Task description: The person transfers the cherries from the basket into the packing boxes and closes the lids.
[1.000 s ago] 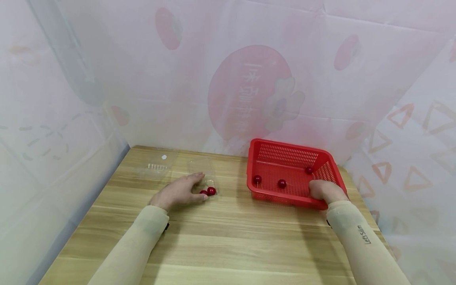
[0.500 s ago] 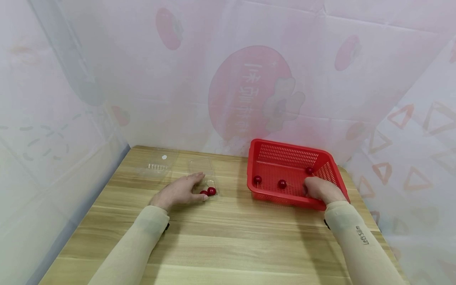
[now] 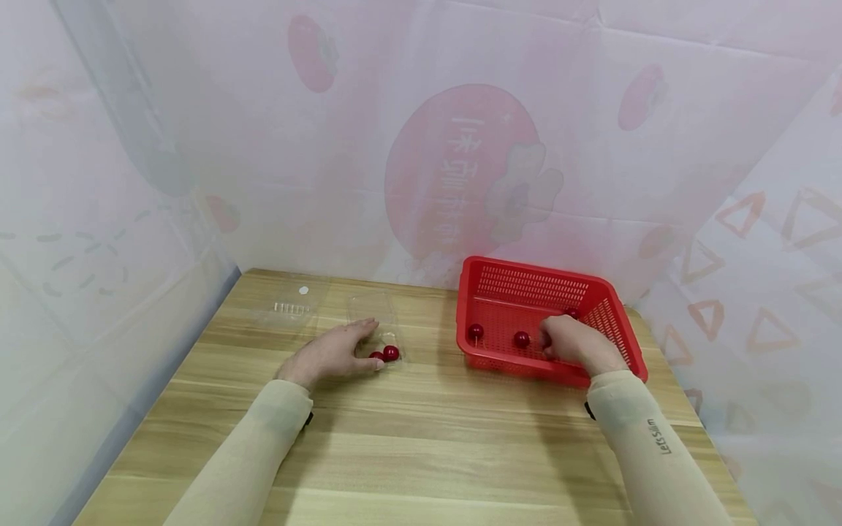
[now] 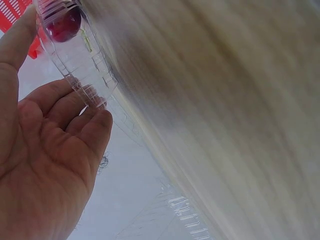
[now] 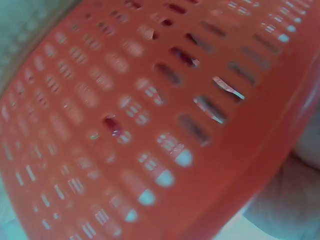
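Observation:
My left hand (image 3: pixel 332 352) grips the clear plastic box (image 3: pixel 372 307), with the thumb near its front end and the fingers along its side. Two red cherries (image 3: pixel 391 353) lie at the box's near end; in the left wrist view, a cherry (image 4: pixel 65 26) shows through the clear wall, with a green stem below it. My right hand (image 3: pixel 579 343) reaches over the front rim of the red basket (image 3: pixel 465 292), fingers curled and fingertips hidden; whether they hold anything cannot be seen. Beside it lies a cherry (image 3: pixel 521 340), with others at the basket's left and back right.
A clear plastic lid (image 3: pixel 291 307) with a white round sticker lies at the table's back left. Printed sheeting (image 3: pixel 421 146) stands behind and on both sides of the wooden table (image 3: pixel 395 453). In the right wrist view, the basket's slotted wall (image 5: pixel 90 165) blocks most of the sight.
My right hand has moved left and a little up inside the basket, towards the middle cherry, and now partly covers the back right one. The left hand and the box have stayed put.

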Demonstrator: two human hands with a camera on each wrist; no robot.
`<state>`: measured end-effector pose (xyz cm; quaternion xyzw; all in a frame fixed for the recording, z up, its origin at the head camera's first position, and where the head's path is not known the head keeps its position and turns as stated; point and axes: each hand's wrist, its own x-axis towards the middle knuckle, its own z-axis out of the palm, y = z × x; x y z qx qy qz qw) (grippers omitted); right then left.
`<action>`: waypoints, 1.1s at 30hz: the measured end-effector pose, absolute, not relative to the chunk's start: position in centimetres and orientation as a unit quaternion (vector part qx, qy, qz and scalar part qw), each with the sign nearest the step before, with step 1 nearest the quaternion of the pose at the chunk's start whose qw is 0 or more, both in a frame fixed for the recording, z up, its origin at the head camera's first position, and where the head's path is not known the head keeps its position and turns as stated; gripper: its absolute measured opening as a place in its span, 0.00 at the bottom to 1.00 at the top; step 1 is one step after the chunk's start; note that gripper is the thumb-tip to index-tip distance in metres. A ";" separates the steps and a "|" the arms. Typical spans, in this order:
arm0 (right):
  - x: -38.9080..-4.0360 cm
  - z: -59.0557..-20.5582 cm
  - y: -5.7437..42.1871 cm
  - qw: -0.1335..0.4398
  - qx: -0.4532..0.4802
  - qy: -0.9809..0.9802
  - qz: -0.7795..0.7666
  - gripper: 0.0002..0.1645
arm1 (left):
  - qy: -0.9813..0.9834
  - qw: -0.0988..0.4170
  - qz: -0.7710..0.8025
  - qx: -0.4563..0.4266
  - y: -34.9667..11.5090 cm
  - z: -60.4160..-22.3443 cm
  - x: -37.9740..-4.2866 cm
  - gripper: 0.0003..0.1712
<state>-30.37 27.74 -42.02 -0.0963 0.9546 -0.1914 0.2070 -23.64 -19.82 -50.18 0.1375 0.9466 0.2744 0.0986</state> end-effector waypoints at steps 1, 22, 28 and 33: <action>-30.5 -42.0 27.5 0.201 -0.109 0.955 -0.188 0.05 | 0.947 0.099 0.275 0.137 -19.8 -50.2 -23.7 0.56; -31.0 -41.1 22.1 0.074 -0.280 0.954 -0.075 0.04 | 0.942 0.100 0.277 0.157 -20.4 -50.8 -24.3 0.59; -30.6 -40.5 20.7 0.054 -0.285 0.953 -0.085 0.06 | 0.942 0.098 0.278 0.160 -20.4 -50.8 -24.3 0.59; -30.6 -40.2 19.6 0.026 -0.310 0.946 -0.095 0.09 | 0.947 0.100 0.266 0.147 -19.8 -50.1 -23.9 0.57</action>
